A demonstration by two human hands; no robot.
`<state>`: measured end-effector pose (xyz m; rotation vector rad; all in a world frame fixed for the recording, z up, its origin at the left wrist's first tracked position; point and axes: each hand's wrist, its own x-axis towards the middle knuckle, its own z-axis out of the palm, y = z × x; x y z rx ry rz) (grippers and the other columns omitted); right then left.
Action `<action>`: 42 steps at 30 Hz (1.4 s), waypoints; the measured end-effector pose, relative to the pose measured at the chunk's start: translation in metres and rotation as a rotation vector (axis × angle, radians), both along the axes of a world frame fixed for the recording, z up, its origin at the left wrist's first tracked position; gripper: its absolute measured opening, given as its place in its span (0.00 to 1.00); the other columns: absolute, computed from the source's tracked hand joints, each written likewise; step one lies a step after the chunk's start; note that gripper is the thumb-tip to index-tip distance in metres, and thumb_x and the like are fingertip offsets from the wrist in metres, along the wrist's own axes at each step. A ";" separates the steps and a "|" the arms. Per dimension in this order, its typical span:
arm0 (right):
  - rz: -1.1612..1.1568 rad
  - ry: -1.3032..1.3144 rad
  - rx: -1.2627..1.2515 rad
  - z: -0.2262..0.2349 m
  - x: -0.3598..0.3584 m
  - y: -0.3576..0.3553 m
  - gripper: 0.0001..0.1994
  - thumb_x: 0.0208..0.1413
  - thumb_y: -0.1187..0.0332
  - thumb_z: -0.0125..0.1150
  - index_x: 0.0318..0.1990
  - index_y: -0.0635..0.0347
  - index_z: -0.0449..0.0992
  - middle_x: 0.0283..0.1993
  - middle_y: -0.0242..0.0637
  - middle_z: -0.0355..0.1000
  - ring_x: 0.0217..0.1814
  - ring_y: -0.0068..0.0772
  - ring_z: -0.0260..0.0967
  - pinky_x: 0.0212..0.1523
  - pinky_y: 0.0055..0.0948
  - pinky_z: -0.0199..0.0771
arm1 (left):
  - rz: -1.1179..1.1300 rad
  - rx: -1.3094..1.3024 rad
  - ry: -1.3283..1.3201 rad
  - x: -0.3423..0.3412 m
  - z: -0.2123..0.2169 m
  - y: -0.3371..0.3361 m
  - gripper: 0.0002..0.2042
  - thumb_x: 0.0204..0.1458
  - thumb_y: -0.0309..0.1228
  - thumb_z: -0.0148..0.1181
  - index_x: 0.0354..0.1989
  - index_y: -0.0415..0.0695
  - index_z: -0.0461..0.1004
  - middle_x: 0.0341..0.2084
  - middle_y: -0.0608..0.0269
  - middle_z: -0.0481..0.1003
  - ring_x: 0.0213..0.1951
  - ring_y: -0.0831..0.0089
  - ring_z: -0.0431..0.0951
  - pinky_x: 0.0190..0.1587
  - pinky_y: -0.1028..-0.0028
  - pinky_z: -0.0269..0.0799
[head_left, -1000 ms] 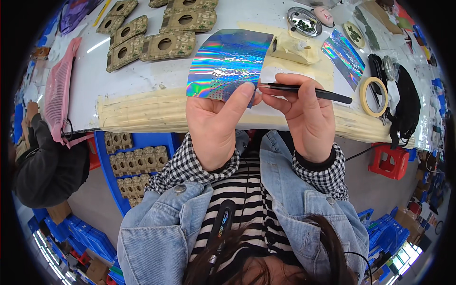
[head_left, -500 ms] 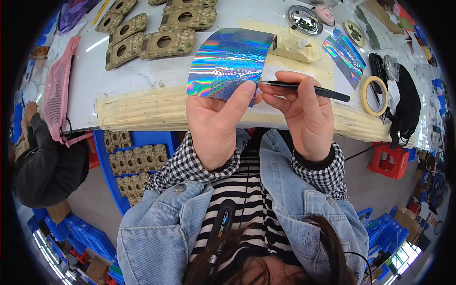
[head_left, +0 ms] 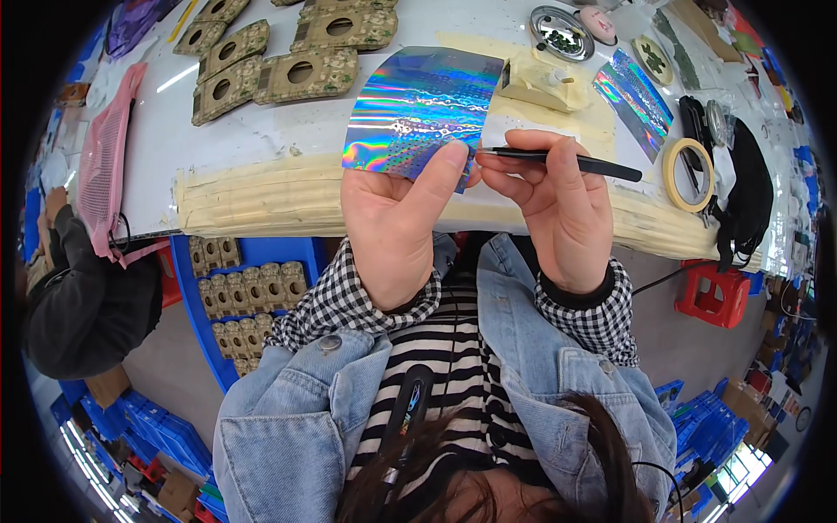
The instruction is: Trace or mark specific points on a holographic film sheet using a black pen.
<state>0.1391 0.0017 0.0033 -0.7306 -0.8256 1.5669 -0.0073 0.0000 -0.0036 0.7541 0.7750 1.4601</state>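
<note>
Head view: left hand (head_left: 391, 228) is pinching an iridescent blue rectangular sheet (head_left: 423, 106), right hand (head_left: 568, 213) gripping slim black tweezers (head_left: 610, 168); slipping could scratch it.

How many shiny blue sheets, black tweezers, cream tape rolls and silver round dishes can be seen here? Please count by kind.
Shiny rainbow-blue sheets: 2 (one in the left hand, one on the white table)
Slim black tweezers: 1 (in the right hand)
Cream ring-shaped tape roll: 1
Silver round dish: 1
Total: 5
</note>
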 end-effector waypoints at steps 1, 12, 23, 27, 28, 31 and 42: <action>0.005 -0.001 0.001 0.000 0.000 0.000 0.17 0.63 0.62 0.43 0.45 0.71 0.70 0.44 0.44 0.71 0.47 0.36 0.72 0.48 0.33 0.75 | 0.003 -0.003 0.010 0.000 0.000 0.000 0.09 0.53 0.23 0.55 0.42 0.39 0.71 0.35 0.60 0.76 0.35 0.75 0.76 0.38 0.74 0.75; 0.014 0.007 -0.021 -0.001 0.001 0.000 0.18 0.63 0.62 0.43 0.45 0.71 0.70 0.44 0.44 0.71 0.47 0.36 0.72 0.48 0.31 0.75 | 0.022 -0.005 0.026 0.002 0.001 0.000 0.09 0.53 0.22 0.54 0.42 0.39 0.71 0.34 0.61 0.76 0.35 0.74 0.76 0.36 0.74 0.74; 0.033 0.046 -0.093 -0.001 0.001 0.002 0.20 0.64 0.60 0.41 0.45 0.72 0.70 0.42 0.46 0.72 0.46 0.35 0.73 0.48 0.29 0.75 | -0.009 -0.020 0.037 0.001 -0.001 0.000 0.07 0.53 0.22 0.54 0.41 0.38 0.72 0.34 0.61 0.76 0.33 0.75 0.76 0.36 0.75 0.73; 0.060 0.074 -0.124 -0.002 0.003 0.003 0.20 0.64 0.59 0.41 0.45 0.72 0.70 0.41 0.46 0.73 0.45 0.34 0.73 0.48 0.28 0.75 | -0.013 -0.017 0.014 0.002 -0.002 0.001 0.07 0.53 0.22 0.54 0.40 0.39 0.72 0.34 0.61 0.76 0.33 0.76 0.76 0.36 0.75 0.73; 0.067 0.083 -0.134 -0.002 0.003 0.003 0.20 0.64 0.59 0.41 0.45 0.71 0.70 0.41 0.46 0.73 0.45 0.34 0.73 0.48 0.28 0.75 | -0.019 -0.017 0.017 0.001 -0.003 0.001 0.07 0.53 0.23 0.54 0.40 0.39 0.72 0.34 0.61 0.76 0.33 0.76 0.76 0.36 0.75 0.73; 0.088 0.099 -0.153 -0.002 0.004 0.004 0.21 0.64 0.58 0.41 0.45 0.71 0.70 0.40 0.47 0.73 0.45 0.34 0.73 0.48 0.27 0.75 | -0.035 -0.002 0.005 0.000 -0.003 0.002 0.07 0.53 0.23 0.54 0.40 0.39 0.72 0.34 0.62 0.76 0.33 0.76 0.76 0.36 0.75 0.73; 0.117 0.120 -0.172 -0.002 0.004 0.006 0.21 0.64 0.58 0.40 0.45 0.72 0.70 0.41 0.50 0.73 0.46 0.34 0.73 0.48 0.26 0.74 | -0.038 0.009 -0.024 0.000 0.000 0.003 0.09 0.53 0.22 0.54 0.43 0.40 0.69 0.35 0.63 0.75 0.34 0.76 0.76 0.37 0.75 0.74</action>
